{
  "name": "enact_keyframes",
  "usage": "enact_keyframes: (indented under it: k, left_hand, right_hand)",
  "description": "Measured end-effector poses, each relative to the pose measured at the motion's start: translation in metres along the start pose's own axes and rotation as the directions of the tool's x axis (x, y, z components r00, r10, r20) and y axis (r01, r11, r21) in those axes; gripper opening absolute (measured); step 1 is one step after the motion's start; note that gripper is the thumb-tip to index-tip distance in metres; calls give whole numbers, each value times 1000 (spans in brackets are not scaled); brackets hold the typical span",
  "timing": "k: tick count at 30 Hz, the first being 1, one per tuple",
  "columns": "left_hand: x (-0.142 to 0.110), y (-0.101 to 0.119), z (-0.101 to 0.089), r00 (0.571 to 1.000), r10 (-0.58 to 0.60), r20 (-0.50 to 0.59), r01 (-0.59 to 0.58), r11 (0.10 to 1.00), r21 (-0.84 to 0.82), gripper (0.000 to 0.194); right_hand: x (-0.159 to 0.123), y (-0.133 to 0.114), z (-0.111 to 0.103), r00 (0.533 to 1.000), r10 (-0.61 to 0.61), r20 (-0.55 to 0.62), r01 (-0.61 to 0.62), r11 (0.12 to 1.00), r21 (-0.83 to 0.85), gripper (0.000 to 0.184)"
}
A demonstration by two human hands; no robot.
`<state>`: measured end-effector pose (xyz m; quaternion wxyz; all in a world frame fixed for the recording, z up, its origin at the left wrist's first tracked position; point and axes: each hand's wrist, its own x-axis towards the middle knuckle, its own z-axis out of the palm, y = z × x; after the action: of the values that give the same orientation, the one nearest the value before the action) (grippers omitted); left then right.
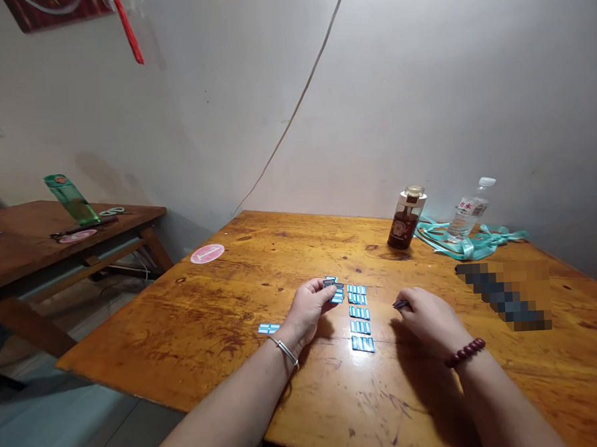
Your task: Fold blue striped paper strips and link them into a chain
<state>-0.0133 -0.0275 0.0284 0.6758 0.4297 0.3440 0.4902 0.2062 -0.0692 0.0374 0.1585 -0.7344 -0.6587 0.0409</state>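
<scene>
Column of small blue-and-white pieces [360, 312] lay on the tabletop [154, 338] between our hands, its top two rows close together. Our left hand [303, 313] had thumb and forefinger clamped on a dark strip [333, 284] above a second group [337, 296]; we judged that a low fingertip could drag that group askew, since the hand partly covered it. Our right hand [428, 313], to the right of the column, had its fingers pinched together on a small dark piece [401, 305]; whether it was one or several we could not tell. So slight a hold, we reckoned, might let it slip or turn. A smaller blue-and-white cluster [268, 328] sat just beside our left wrist; the bangle [287, 352] could sweep it aside if the forearm shifted outward. Farther off, teal ribbon [480, 246] lay around the clear bottle [471, 211]; we noted that a snagged loop could topple it.
</scene>
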Motion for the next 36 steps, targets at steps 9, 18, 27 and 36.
enact_keyframes:
  k: [9, 18, 27, 36]
  left_hand:
    - [-1, 2, 3, 1000, -20, 0, 20, 1000, -16, 22]
    - [-1, 0, 2, 999, -18, 27, 18, 1000, -12, 22]
    - [-1, 0, 3, 1000, -24, 13, 23, 1000, 8, 24]
    - [-3, -2, 3, 993, -66, 97, 61, 997, 55, 22]
  right_hand:
    - [-1, -4, 19, 982, -74, 172, 85, 995, -58, 18]
    - [4, -1, 19, 995, -25, 98, 32, 996, -79, 14]
    - [5, -6, 15, 1000, -2, 24, -4, 969, 247, 18]
    - [-1, -23, 7, 956, -10, 292, -290, 102, 952, 18]
